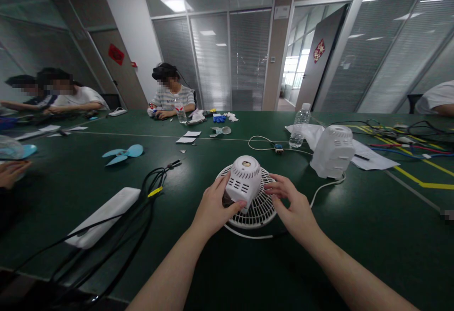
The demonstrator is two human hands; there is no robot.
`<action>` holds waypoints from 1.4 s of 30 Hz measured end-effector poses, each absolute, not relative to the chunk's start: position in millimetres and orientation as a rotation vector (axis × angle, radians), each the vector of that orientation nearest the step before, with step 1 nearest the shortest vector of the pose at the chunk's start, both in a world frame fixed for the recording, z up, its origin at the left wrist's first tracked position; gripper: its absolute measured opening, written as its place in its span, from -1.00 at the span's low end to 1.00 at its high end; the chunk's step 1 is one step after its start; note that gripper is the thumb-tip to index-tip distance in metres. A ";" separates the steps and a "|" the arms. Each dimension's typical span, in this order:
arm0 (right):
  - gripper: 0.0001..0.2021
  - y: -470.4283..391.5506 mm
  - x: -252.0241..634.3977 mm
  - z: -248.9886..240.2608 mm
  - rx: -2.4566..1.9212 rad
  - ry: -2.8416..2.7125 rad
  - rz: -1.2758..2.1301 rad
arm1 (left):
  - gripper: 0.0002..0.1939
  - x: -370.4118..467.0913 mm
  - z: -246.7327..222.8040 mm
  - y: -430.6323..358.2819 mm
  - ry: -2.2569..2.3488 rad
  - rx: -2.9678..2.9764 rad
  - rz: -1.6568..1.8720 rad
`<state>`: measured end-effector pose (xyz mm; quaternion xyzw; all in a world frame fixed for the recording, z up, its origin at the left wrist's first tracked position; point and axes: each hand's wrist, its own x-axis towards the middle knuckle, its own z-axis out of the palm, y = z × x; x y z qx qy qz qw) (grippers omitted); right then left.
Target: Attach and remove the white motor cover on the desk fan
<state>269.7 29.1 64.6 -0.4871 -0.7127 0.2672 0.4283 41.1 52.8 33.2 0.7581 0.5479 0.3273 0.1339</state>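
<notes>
A white vented motor housing (244,178) sits over a round white fan grille (260,209) in the middle of the head view. My left hand (214,207) grips the housing from the left, its thumb across the lower front. On the right, my right hand (289,202) is open beside the grille's right edge, fingers apart and pointing at the housing. A white cable (248,236) curves along the near side of the grille. What lies beneath the housing is hidden.
Left are a power strip (104,216), black cables (151,207) and a blue fan blade (122,154). Right are another white housing (333,152) and a bottle (301,126). Across the table (198,183) sits a person (172,93); other people are at both sides.
</notes>
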 end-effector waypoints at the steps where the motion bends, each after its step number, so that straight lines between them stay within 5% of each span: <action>1: -0.49 28.6 267.7 62.1 -1.217 -1.804 0.653 | -0.15 40.9 33.5 51.7 1.587 2.233 0.920; 7: -0.01 33.7 260.6 42.8 -1.310 -1.961 0.574 | -0.12 37.9 33.2 49.1 1.485 2.422 0.799; 42: -0.36 62.8 304.2 50.8 -1.206 -1.971 0.792 | -0.17 43.9 31.2 47.6 1.369 2.228 0.841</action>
